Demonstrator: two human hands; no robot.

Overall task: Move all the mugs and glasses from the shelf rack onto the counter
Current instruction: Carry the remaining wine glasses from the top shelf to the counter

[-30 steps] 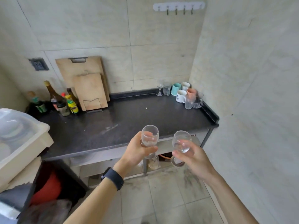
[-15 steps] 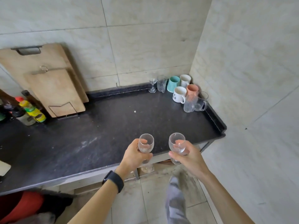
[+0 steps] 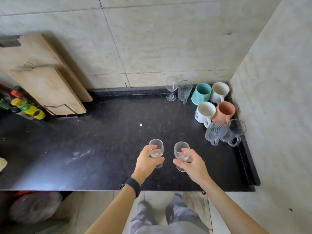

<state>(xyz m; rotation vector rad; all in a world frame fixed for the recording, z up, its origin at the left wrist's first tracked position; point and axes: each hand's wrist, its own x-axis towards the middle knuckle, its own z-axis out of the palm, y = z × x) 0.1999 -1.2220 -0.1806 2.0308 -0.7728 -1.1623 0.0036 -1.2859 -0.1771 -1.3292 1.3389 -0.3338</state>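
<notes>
A dark stone counter (image 3: 101,141) runs along a tiled wall into a corner on the right, with wooden cutting boards (image 3: 45,78) leaning at the left and a cluster of sauce bottles (image 3: 25,107) beside them.

In the head view, the far right corner already holds a stemmed glass (image 3: 171,87), a cut-glass tumbler (image 3: 184,90), a teal mug (image 3: 201,94), a white mug (image 3: 220,92), a printed white mug (image 3: 205,113), a salmon mug (image 3: 225,112) and two clear glass mugs (image 3: 224,133). The shelf rack is out of frame.

The left hand (image 3: 146,162) is closed around the bowl of the left wine glass (image 3: 156,150), fingers wrapped from the left. The right hand (image 3: 192,163) is closed around the right wine glass (image 3: 181,152), thumb in front and fingers behind the bowl. Both glasses stand upright over the near middle of the counter, just beside each other and well apart from the corner group; whether their feet touch the stone cannot be told.

The step in hand looks like setting both down. It would go best by lowering each straight, keeping the bowls from clinking, letting the foot sit flat before the fingers loosen, and staying back from the front edge.
</notes>
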